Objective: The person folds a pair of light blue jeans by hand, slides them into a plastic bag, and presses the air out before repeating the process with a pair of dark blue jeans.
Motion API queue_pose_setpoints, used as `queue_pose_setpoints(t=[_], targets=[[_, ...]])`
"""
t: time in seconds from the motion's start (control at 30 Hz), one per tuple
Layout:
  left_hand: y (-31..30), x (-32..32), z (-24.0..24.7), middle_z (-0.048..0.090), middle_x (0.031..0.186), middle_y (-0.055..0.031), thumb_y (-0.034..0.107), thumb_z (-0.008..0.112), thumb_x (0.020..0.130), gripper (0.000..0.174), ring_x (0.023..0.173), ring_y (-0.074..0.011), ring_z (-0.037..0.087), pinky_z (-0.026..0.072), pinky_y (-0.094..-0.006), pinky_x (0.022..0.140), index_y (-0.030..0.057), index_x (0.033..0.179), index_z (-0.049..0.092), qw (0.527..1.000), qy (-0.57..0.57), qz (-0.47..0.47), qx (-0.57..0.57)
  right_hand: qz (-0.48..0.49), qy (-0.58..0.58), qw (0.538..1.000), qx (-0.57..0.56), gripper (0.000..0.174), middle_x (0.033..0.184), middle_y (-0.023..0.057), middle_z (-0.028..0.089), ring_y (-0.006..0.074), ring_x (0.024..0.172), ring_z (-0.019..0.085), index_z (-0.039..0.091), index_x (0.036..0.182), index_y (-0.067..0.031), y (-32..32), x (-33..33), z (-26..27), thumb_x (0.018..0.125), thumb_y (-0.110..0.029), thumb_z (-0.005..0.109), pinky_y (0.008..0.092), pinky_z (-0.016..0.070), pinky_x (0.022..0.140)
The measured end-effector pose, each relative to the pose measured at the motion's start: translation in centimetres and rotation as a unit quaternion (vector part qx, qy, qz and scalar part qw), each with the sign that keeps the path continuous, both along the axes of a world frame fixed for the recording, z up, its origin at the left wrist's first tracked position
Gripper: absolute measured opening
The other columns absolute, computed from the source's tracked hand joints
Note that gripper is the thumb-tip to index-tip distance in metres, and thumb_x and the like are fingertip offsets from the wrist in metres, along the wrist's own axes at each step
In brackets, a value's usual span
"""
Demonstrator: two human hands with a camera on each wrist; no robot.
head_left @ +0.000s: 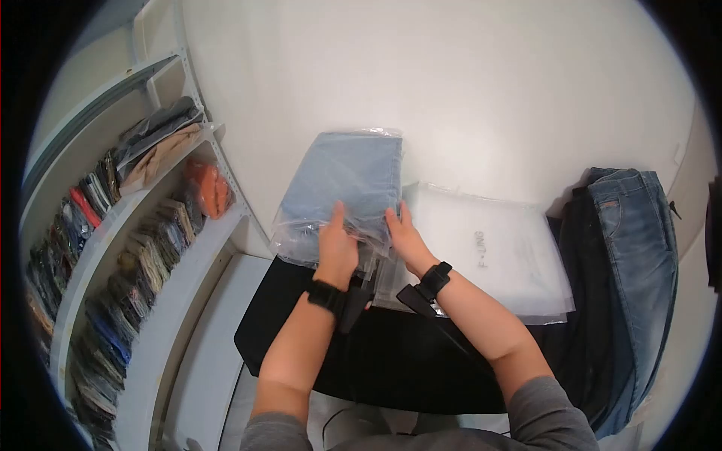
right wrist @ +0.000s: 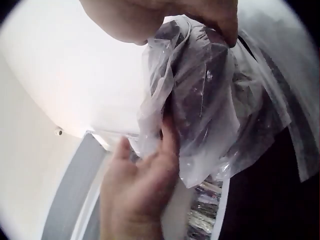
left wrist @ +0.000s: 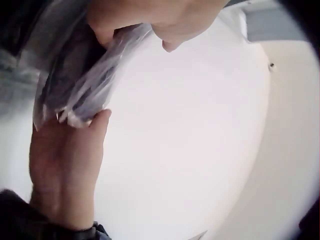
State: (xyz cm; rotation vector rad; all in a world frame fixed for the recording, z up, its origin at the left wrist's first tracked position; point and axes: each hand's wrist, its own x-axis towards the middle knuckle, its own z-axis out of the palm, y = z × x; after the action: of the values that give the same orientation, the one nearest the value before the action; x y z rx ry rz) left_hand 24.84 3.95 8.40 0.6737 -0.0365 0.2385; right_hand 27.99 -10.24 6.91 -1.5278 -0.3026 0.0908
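Light blue folded denim (head_left: 346,173) lies in a clear plastic bag (head_left: 297,234), its near end wrinkled and loose. My left hand (head_left: 338,252) is at that near end; the right wrist view shows the left hand (right wrist: 142,187) with its fingers against the plastic and the thumb standing apart. My right hand (head_left: 410,239) holds the bag's near right corner. In the left wrist view the right hand (left wrist: 70,160) has its thumb at the plastic edge (left wrist: 95,100). Some fingertips are hidden by plastic.
White printed plastic bags (head_left: 481,248) lie in a stack to the right on a black-covered surface (head_left: 406,361). Dark garments and blue jeans (head_left: 639,248) hang over the right side. Shelves (head_left: 150,248) of bagged clothes stand at left.
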Motion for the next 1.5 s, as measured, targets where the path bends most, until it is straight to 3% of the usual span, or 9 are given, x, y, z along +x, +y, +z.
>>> queue_pose_setpoints(t=[0.2, 0.47, 0.7, 0.93, 1.03, 1.1, 1.2, 1.37, 1.5], targets=[[7.2, -4.1, -4.6, 0.044, 0.127, -0.0125, 0.024, 0.046, 0.095, 0.044, 0.116, -0.02, 0.043, 0.0332, -0.0336, 0.099, 0.0, 0.131, 0.037, 0.882, 0.125, 0.399, 0.218, 0.103, 0.029, 0.978, 0.181, 0.061, 0.142, 0.0193, 0.034, 0.0269, 0.129, 0.033, 0.017, 0.141, 0.0057, 0.2, -0.2, -0.7, 0.099, -0.032, 0.038, 0.033, 0.0242, 0.107], [6.9, -5.3, -3.6, 0.026, 0.148, -0.0118, 0.019, 0.046, 0.095, 0.057, 0.136, -0.0243, 0.023, 0.0224, -0.043, 0.108, 0.007, 0.144, 0.02, 0.973, 0.105, 0.057, 0.195, 0.031, -0.066, 0.996, 0.054, 0.05, 0.138, 0.0153, 0.04, 0.0254, 0.126, 0.038, 0.025, 0.14, 0.0005, 4.8, -3.0, -1.0, 0.099, -0.026, 0.037, 0.0336, 0.0266, 0.106], [5.6, -2.9, -7.0, 0.034, 0.143, -0.0191, 0.011, 0.046, 0.092, 0.051, 0.135, -0.0269, 0.026, 0.0201, -0.0333, 0.109, -0.0035, 0.138, 0.03, 0.867, 0.07, 0.063, 0.49, 0.024, -0.099, 0.995, 0.0, 0.05, 0.138, 0.0149, 0.04, 0.0246, 0.126, 0.038, 0.026, 0.139, 0.0002, 5.2, -1.2, -0.6, 0.099, -0.028, 0.037, 0.0326, 0.0275, 0.105], [5.8, -4.4, -6.4, 0.049, 0.115, -0.0137, 0.012, 0.06, 0.088, 0.039, 0.096, -0.0123, 0.048, 0.0411, -0.024, 0.075, -0.0028, 0.119, 0.041, 0.897, 0.132, 0.309, 0.286, -0.114, -0.191, 0.975, -0.02, 0.069, 0.142, 0.0307, 0.027, 0.04, 0.133, 0.027, 0.017, 0.143, 0.0027, 4.5, -1.4, -1.0, 0.092, -0.027, 0.052, 0.0391, 0.0243, 0.108], [6.5, -5.0, -3.5, 0.039, 0.129, -0.0192, 0.014, 0.059, 0.088, 0.046, 0.11, -0.0215, 0.045, 0.0387, -0.0331, 0.09, -0.0047, 0.124, 0.038, 0.836, 0.171, 0.423, 0.304, -0.118, -0.311, 0.927, -0.172, 0.072, 0.14, 0.036, 0.023, 0.0463, 0.131, 0.028, 0.02, 0.143, -0.0009, 3.6, -4.7, -0.1, 0.089, -0.029, 0.058, 0.0425, 0.027, 0.107], [6.8, -5.5, -1.9, 0.028, 0.14, -0.0247, 0.017, 0.057, 0.089, 0.055, 0.128, -0.0326, 0.032, 0.0251, -0.0417, 0.106, -0.0077, 0.131, 0.031, 0.643, 0.029, 0.561, 0.521, -0.035, -0.316, 0.903, -0.288, 0.069, 0.14, 0.0386, 0.018, 0.0502, 0.128, 0.03, 0.026, 0.143, -0.0056, 2.9, -5.1, 0.0, 0.087, -0.031, 0.059, 0.0442, 0.0304, 0.105], [5.0, -5.5, -1.5, 0.02, 0.145, -0.027, 0.018, 0.054, 0.089, 0.06, 0.137, -0.0376, 0.018, 0.0122, -0.0449, 0.112, -0.0085, 0.136, 0.026, 0.706, -0.051, 0.491, 0.508, -0.022, -0.291, 0.916, -0.275, 0.068, 0.14, 0.0405, 0.016, 0.0534, 0.126, 0.029, 0.03, 0.142, -0.0088, 3.1, -3.5, -1.1, 0.086, -0.032, 0.061, 0.0448, 0.0326, 0.104], [-0.3, -8.9, -1.2, 0.024, 0.146, -0.0233, 0.004, 0.056, 0.081, 0.039, 0.134, -0.0368, 0.026, 0.02, -0.0449, 0.109, 0.0006, 0.12, 0.048, 0.686, -0.113, 0.347, 0.63, 0.05, -0.232, 0.934, -0.268, 0.074, 0.145, 0.0308, 0.022, 0.0394, 0.139, 0.015, 0.023, 0.143, -0.0044, -1.8, -4.5, 2.0, 0.086, -0.035, 0.06, 0.0425, 0.0224, 0.11], [-2.7, -10.4, -5.4, 0.039, 0.135, -0.0137, 0.001, 0.054, 0.081, 0.027, 0.115, -0.0248, 0.046, 0.0408, -0.0327, 0.091, 0.0028, 0.108, 0.054, 0.753, -0.077, 0.169, 0.631, -0.021, -0.207, 0.917, -0.34, 0.069, 0.14, 0.0271, 0.033, 0.0373, 0.131, 0.032, 0.032, 0.14, -0.0046, -12.5, -4.1, 3.2, 0.085, -0.036, 0.062, 0.0418, 0.0312, 0.105]])
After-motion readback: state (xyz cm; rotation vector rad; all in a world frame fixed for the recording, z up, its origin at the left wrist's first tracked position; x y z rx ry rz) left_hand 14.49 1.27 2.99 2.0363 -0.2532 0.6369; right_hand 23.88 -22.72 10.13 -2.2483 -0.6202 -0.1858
